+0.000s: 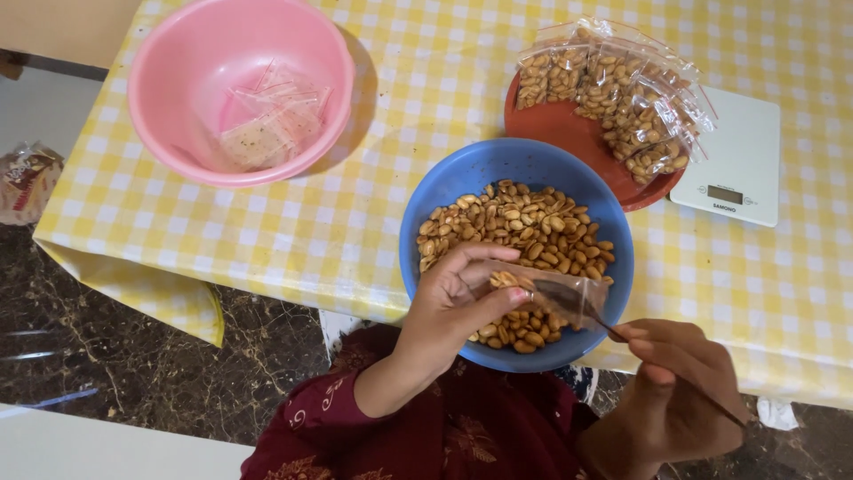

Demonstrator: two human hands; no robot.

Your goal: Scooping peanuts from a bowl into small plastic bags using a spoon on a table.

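left hand (453,298) pinches bag (551,289) mouth open over blue bowl (515,253) | right hand (680,396) at 5 o'clock grips spoon (577,307), tip inside bag | bag looks thin, soft, slippery, light; best held by rim | filled bags (622,93) at 1 o'clock on tabletop (400,133)

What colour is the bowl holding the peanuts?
Blue bowl, clearest in the head view.
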